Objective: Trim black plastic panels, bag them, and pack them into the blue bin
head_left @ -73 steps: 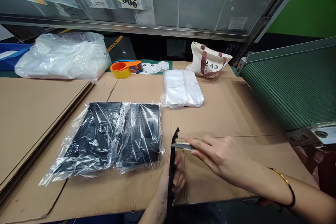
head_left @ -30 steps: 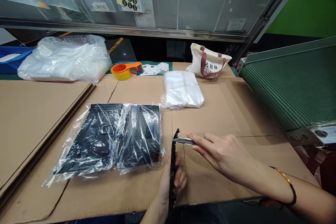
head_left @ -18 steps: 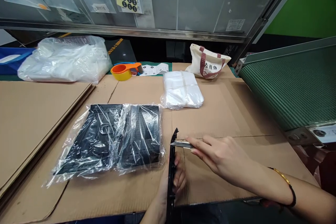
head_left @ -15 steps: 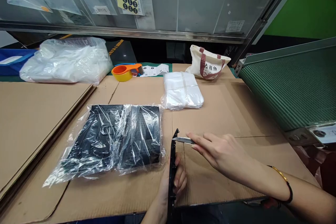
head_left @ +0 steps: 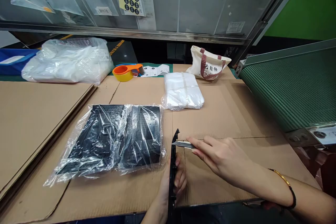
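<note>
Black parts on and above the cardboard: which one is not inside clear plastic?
The upright black part in the left hand; the other black parts lie inside clear plastic.

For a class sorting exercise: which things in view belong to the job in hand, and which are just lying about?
In use:
black part, held in the left hand
slim bladed tool, held in the right hand

Lying about, it seems:
bagged black panels, possibly related
white plastic-wrapped bundle
orange tape dispenser
cream tote bag
</note>
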Tool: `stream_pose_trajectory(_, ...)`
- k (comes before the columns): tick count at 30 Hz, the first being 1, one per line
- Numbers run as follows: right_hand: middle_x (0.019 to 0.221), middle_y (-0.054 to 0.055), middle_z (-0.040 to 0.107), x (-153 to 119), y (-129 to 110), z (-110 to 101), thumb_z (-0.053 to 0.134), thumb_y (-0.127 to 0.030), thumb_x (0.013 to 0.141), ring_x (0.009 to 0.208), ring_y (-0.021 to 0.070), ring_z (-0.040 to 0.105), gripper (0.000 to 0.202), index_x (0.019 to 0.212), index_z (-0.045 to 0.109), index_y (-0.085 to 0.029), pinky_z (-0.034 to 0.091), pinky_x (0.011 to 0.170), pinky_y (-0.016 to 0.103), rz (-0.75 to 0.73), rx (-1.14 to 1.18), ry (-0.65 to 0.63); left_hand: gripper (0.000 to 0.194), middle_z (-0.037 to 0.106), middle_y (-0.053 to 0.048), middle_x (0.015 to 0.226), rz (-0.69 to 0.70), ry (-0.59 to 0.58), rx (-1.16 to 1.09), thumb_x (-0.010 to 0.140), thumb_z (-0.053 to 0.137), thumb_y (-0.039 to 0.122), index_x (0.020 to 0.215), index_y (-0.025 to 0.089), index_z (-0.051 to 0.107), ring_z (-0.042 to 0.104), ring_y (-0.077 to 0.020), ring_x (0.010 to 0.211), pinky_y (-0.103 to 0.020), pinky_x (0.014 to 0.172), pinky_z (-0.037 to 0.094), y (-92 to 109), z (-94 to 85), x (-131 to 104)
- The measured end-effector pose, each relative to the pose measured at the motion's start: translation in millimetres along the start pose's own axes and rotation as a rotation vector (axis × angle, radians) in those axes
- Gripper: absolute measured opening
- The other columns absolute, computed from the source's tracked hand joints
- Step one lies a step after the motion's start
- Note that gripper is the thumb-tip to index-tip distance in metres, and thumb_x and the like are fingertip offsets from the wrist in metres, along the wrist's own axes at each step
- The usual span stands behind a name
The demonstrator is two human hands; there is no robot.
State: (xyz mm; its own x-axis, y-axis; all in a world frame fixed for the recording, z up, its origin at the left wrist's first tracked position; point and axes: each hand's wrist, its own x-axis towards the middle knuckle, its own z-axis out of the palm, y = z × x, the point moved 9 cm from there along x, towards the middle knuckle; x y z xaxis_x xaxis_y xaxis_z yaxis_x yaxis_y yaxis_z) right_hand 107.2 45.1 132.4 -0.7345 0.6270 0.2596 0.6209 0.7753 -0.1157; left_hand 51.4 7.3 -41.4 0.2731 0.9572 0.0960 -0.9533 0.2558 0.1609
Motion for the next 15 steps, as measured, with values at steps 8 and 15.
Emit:
stream_pose_trajectory(8,0.110,0.008,0.072,-15.7,33.3,9.5,0.038,-0.036,0.100,0.096,0.0171,0.069,0.037,0.123,0.063,-0.021,0.055,0.082,0.027,0.180,0.504,0.019,0.042,0.028,0.011,0.030,-0.056,0.314,0.137,0.085,0.058,0.055,0.067,0.018,0.051,0.008,-0.0040,0.023,-0.014,0.023,0.016,-1.3,-15.5,-3.1)
stream_pose_trajectory(15,0.109,0.011,0.071,-70.1,108.6,72.7,0.049,-0.037,0.094,0.099,0.0237,0.068,0.033,0.115,0.065,-0.017,0.056,0.084,0.037,0.576,0.470,0.161,0.028,0.058,0.002,0.048,-0.181,0.644,0.092,0.084,0.067,0.040,0.089,0.012,0.067,0.049,-0.0080,0.035,-0.015,0.035,0.038,-4.8,-14.9,-16.0)
